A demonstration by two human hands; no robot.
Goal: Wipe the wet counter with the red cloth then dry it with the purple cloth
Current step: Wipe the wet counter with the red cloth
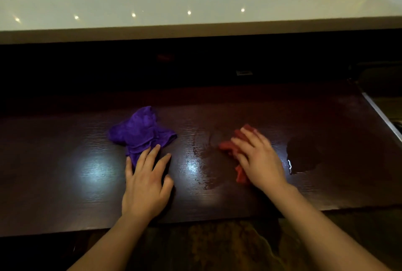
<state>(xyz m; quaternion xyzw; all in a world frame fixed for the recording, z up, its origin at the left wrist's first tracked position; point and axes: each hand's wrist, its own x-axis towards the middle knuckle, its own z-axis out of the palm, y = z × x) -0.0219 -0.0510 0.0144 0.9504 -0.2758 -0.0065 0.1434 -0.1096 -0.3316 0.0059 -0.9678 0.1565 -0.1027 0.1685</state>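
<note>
A crumpled purple cloth lies on the dark wooden counter, left of centre. My left hand rests flat on the counter, fingers spread, with its fingertips on the cloth's near edge. My right hand presses flat on a bunched red cloth, which shows at the fingertips and under the palm. A wet streaky patch lies between the two cloths. A larger puddle sits to the right of my right hand.
A raised white glossy ledge runs along the back above a dark recess. A metal edge borders the counter at the right. The counter's near edge runs just below my wrists, with patterned floor beneath.
</note>
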